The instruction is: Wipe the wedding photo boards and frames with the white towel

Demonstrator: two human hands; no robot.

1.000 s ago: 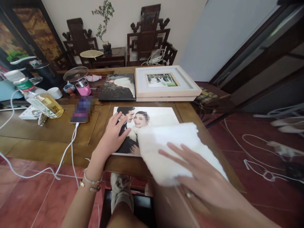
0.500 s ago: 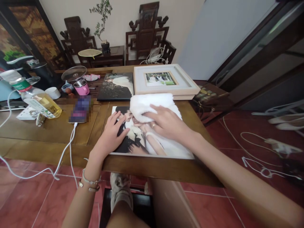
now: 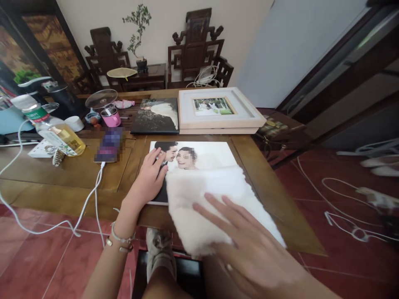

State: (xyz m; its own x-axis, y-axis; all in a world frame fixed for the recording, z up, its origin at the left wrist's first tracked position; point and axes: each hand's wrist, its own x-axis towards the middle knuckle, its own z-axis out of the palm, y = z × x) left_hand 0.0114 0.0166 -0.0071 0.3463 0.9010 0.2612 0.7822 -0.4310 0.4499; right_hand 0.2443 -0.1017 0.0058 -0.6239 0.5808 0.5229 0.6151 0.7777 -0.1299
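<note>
A large unframed wedding photo print (image 3: pixel 205 155) lies flat on the wooden table (image 3: pixel 62 174) near its front edge. My left hand (image 3: pixel 149 182) rests open on the print's left side, fingers spread flat and pressing it down. My right hand (image 3: pixel 249 245) lies flat with fingers stretched out on a white fluffy cloth (image 3: pixel 205 203). The cloth covers the lower right half of the print and hangs over the table's front edge.
Behind the print lie a dark photo panel (image 3: pixel 157 116) and a stacked light wooden frame (image 3: pixel 218 111). To the left are a phone on a white cable (image 3: pixel 109 145), a lying bottle (image 3: pixel 52 131), a pink cup (image 3: pixel 110 117). Carved chairs (image 3: pixel 196 50) stand at the back. Cables lie on the red floor (image 3: pixel 343 207).
My right hand has dragged the white cloth from the print's top edge back down to its lower part and over the table's front edge. My left hand has stayed put.
</note>
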